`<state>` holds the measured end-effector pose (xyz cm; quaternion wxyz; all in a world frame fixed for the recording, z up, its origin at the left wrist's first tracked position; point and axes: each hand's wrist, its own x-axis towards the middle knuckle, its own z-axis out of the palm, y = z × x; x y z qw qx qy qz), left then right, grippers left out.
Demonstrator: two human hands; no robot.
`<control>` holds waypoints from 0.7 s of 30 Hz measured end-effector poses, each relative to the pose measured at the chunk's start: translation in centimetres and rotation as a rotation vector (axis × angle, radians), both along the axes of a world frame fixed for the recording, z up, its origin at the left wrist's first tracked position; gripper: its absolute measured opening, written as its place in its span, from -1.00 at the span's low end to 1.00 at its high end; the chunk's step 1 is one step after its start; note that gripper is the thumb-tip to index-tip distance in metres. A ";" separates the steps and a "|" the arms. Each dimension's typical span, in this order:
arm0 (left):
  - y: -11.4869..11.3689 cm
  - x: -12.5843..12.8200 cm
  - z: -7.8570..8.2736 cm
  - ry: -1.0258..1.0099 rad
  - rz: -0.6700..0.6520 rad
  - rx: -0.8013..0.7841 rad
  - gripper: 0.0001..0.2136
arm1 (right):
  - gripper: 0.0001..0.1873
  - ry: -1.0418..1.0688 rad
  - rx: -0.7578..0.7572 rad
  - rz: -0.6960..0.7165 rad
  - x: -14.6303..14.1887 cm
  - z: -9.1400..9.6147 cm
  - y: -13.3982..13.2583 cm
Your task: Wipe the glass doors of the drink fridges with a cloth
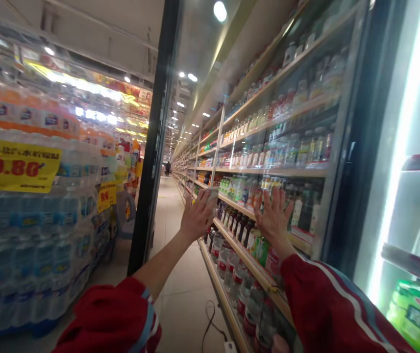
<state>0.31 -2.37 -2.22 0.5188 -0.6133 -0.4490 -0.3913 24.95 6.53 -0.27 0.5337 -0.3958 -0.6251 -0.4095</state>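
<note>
Left hand (197,215) and right hand (274,218) are pressed open-palmed on the door (195,73), swung out before the shelves (290,171). It is judged heavy, stiff, slick, breakable; the frame (153,162) is best gripped.

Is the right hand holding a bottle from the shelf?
No, the right hand is spread open with its fingers flat against the glass door, and there is nothing in it.

Glossy glass door (268,147), clear plastic-wrapped water bottles (29,235), smooth tiled floor (180,279), red cloth sleeves (114,318).
</note>
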 end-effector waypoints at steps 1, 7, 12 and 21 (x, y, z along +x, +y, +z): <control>-0.2 -0.9 0.1 -0.051 0.015 0.019 -0.53 | -0.39 -0.001 -0.002 -0.003 0.0 0.0 0.0; -0.4 -5.3 1.1 -0.315 0.098 0.108 -0.52 | -0.37 -0.002 -0.022 -0.006 0.0 0.1 -0.1; 1.0 -1.6 -0.1 -0.175 0.018 0.057 -0.53 | -0.34 -0.007 -0.068 -0.016 0.1 0.2 -0.5; 0.0 -4.6 0.0 -0.186 0.019 0.071 -0.58 | -0.33 -0.011 -0.062 -0.039 0.3 0.1 -0.6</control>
